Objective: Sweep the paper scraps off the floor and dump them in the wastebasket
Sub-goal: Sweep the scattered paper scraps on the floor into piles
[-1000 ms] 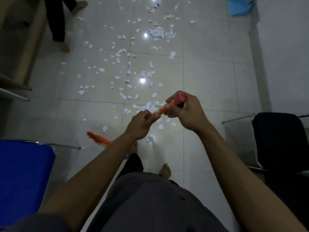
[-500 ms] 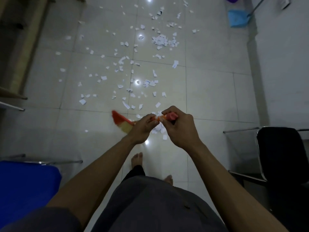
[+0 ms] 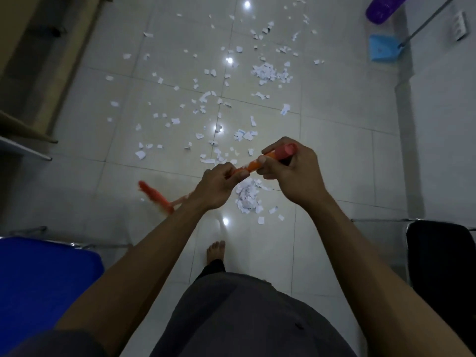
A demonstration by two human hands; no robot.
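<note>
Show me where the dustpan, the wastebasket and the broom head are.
dustpan (image 3: 381, 48): head view, on its blue pan.
wastebasket (image 3: 385, 9): head view, on its purple wall.
broom head (image 3: 155, 197): head view, on the blurred orange bristles.

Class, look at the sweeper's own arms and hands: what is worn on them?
The left hand and right hand wear no gloves, and I can make out no rings or watch. The forearms are uncovered. A dark grey sleeve shows only at the left upper arm, in the bottom corner.

Dim, bluish cast; ceiling-light glare spots on glossy floor (image 3: 334, 176); broom head (image 3: 154, 194) motion-blurred; wide-angle bending at edges.
</note>
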